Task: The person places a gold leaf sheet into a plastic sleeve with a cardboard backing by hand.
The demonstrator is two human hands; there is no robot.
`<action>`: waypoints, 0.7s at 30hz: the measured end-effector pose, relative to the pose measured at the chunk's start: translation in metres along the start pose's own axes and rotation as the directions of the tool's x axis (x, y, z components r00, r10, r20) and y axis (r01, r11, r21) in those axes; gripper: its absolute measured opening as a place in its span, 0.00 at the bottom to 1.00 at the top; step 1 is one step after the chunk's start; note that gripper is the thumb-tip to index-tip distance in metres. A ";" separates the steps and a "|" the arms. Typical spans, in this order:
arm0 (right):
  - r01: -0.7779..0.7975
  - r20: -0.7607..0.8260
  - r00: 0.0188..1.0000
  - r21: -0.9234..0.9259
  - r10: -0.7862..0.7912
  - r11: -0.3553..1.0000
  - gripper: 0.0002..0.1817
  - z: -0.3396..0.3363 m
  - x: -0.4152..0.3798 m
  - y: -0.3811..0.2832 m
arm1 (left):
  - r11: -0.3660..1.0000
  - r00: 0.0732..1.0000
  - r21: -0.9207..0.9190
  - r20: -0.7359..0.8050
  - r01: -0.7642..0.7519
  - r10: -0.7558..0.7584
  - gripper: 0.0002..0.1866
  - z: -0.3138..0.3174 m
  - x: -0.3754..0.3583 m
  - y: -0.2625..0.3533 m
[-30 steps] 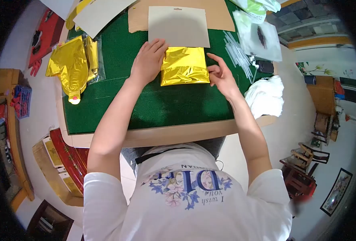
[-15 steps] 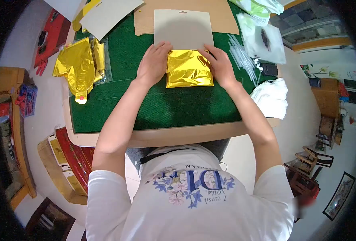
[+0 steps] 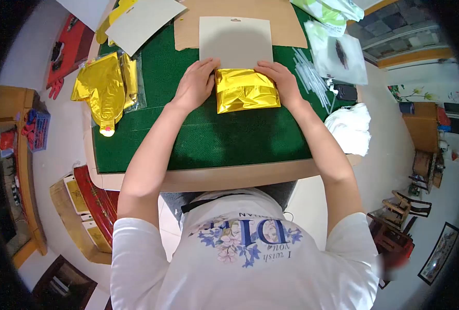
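Green mat (image 3: 229, 139), gold foil packet (image 3: 247, 98) around its middle. Left hand (image 3: 193, 87) and right hand (image 3: 285, 85) sit at its far corners, fingers slightly bent; can't tell if they're pinching. Uneven pressure could crease that flimsy foil or skew the grey card (image 3: 235, 41) at its far edge.

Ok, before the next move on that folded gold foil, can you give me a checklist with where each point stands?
1. Left hand at the upper left corner of the folded gold foil: ok.
2. Right hand at its upper right corner: ok.
3. Foil smooth: not ok, its surface is creased.
4. Thumbs placed for a firm pinch: cannot tell, the grip is partly hidden.
5. Hanging slot of the grey card uncovered: ok, it shows near the far edge.
6. Clear straws away from the right hand: ok, a strip of green surface shows between them.
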State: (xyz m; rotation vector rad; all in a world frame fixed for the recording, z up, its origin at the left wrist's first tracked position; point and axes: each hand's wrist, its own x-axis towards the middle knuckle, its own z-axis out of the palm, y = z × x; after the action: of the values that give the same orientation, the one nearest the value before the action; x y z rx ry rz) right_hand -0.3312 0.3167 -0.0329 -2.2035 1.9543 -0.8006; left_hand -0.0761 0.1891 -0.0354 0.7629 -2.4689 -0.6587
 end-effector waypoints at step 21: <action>-0.149 0.004 0.988 0.258 0.153 0.955 0.15 -0.005 0.012 -0.007 | 0.998 0.997 -0.068 0.080 -0.006 0.011 0.30 -0.018 -0.002 0.009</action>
State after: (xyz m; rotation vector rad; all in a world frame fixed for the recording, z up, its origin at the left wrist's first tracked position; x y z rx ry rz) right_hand -0.3267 0.3076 -0.0224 -1.8824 1.8755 -0.9883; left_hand -0.0684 0.1910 -0.0173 0.7128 -2.5067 -0.7795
